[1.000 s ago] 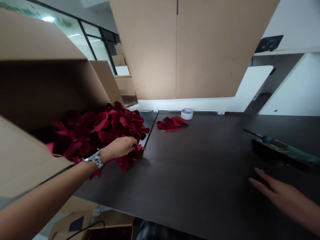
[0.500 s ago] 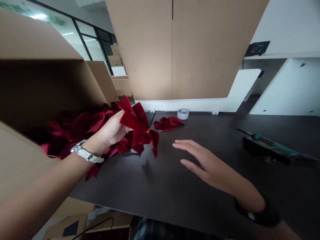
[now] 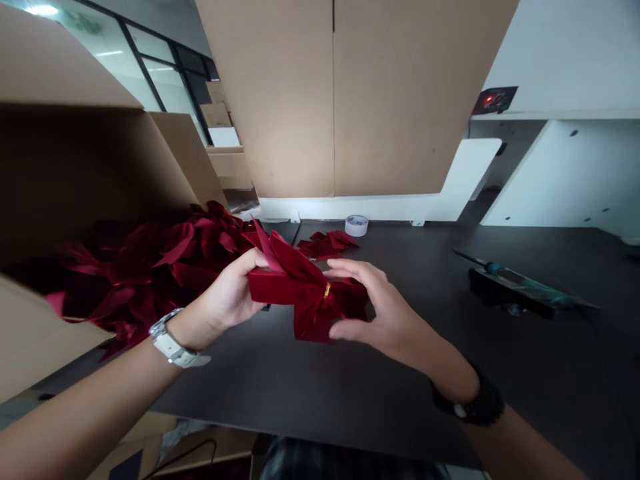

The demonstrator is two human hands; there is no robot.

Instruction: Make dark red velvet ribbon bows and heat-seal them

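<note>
A dark red velvet bow (image 3: pixel 313 283) with a thin gold tie at its middle is held above the dark table. My left hand (image 3: pixel 230 293) grips the bow's left end, thumb on top, the other fingers partly hidden behind it. Around the bow's right side curves my right hand (image 3: pixel 375 307), thumb below and fingers above, closed on the fabric. Behind the held bow, another red bow (image 3: pixel 327 245) lies on the table beside a roll of tape (image 3: pixel 357 225). To the left, a heap of red bows (image 3: pixel 150 267) spills from an open cardboard box (image 3: pixel 180 153).
On the right of the table (image 3: pixel 400 400) lies a soldering-iron-like tool (image 3: pixel 525 283) on a dark holder. A tall cardboard sheet (image 3: pixel 385 100) stands at the back. A small black device with a red light (image 3: pixel 495 100) is at the upper right.
My right hand has moved left and closed around the bow's right side. The bow has turned and come slightly right in my left hand. The view has shifted a little.
</note>
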